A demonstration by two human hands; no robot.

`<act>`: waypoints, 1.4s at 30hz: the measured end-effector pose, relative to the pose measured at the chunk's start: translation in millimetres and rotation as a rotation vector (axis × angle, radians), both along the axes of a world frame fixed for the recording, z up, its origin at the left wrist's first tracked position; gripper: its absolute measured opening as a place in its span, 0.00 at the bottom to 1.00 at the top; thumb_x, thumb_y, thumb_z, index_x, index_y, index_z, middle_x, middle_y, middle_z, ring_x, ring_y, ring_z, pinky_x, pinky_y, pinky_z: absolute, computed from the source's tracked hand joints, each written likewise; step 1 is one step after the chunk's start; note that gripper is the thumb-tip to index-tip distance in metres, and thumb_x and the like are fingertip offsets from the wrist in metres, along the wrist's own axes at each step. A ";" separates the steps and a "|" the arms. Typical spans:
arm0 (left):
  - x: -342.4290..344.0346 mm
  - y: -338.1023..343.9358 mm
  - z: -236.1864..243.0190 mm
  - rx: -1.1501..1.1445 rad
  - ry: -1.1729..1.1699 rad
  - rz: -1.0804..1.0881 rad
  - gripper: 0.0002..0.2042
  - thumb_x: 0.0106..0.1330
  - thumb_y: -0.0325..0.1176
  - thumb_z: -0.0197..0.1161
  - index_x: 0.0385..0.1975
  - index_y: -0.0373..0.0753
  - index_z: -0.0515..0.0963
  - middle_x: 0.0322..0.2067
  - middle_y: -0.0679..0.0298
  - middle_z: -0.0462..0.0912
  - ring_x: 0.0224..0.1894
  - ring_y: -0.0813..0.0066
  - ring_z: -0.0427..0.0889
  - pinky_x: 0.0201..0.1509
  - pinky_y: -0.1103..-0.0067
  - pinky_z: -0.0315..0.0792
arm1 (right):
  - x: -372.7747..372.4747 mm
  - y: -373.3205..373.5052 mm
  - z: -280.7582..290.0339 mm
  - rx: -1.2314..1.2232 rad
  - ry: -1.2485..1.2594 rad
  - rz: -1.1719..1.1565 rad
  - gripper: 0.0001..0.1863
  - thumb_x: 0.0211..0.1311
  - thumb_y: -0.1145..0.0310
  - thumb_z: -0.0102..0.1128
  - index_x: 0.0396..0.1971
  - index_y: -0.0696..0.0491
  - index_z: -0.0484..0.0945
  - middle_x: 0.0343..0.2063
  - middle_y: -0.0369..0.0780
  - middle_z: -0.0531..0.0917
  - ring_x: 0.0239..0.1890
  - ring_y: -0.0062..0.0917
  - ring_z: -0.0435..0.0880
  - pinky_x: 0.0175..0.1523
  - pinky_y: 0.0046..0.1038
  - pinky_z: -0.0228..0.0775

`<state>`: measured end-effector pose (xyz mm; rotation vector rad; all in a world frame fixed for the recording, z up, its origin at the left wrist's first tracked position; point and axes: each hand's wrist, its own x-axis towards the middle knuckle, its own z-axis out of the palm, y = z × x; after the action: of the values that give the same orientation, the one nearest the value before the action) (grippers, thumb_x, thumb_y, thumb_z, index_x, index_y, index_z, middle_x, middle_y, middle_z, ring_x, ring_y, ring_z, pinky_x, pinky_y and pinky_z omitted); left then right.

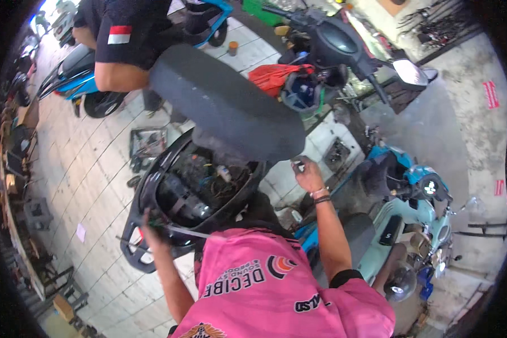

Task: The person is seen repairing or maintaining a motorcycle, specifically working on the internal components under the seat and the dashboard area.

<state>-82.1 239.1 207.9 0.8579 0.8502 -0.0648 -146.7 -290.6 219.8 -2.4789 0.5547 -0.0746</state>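
Black scooter (152,191) seat (225,101) raised, under-seat bay (200,186) exposed, wiring seen inside. Left hand (152,225) closed on thin metal rod (188,232) at bay rim. Right hand (307,172) pinched around small pale part (298,165) beside seat edge. Bay left open, work seemingly midway

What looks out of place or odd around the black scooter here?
The black scooter's seat is tipped up, leaving wires and parts exposed in the open compartment. The left hand holds a thin tool at its rim; the right hand pinches a small part.
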 end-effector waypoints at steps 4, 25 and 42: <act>22.1 47.3 61.8 0.096 -0.155 0.076 0.09 0.71 0.39 0.61 0.40 0.41 0.81 0.23 0.74 0.69 0.16 0.89 0.61 0.15 0.88 0.53 | 25.8 -127.9 58.4 -0.235 -0.144 -0.207 0.19 0.58 0.64 0.67 0.49 0.53 0.81 0.45 0.53 0.84 0.48 0.49 0.83 0.52 0.42 0.76; -86.9 -93.8 -54.5 0.593 0.106 -0.235 0.16 0.68 0.43 0.68 0.45 0.36 0.81 0.34 0.66 0.81 0.31 0.76 0.76 0.34 0.76 0.69 | 147.2 -422.2 127.3 -0.647 0.125 -0.288 0.24 0.46 0.55 0.65 0.37 0.59 0.84 0.37 0.52 0.87 0.42 0.47 0.87 0.50 0.44 0.80; -92.5 -100.7 -88.7 1.200 -0.060 -0.556 0.33 0.59 0.60 0.70 0.36 0.26 0.82 0.32 0.48 0.87 0.37 0.53 0.84 0.47 0.62 0.74 | 150.1 -423.1 135.6 -0.606 0.129 -0.263 0.30 0.47 0.51 0.72 0.46 0.58 0.81 0.42 0.49 0.87 0.47 0.44 0.86 0.52 0.41 0.79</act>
<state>-174.6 138.4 119.2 2.1992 0.5128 -0.0065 3.5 -713.7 355.3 -2.9891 1.0383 -0.2148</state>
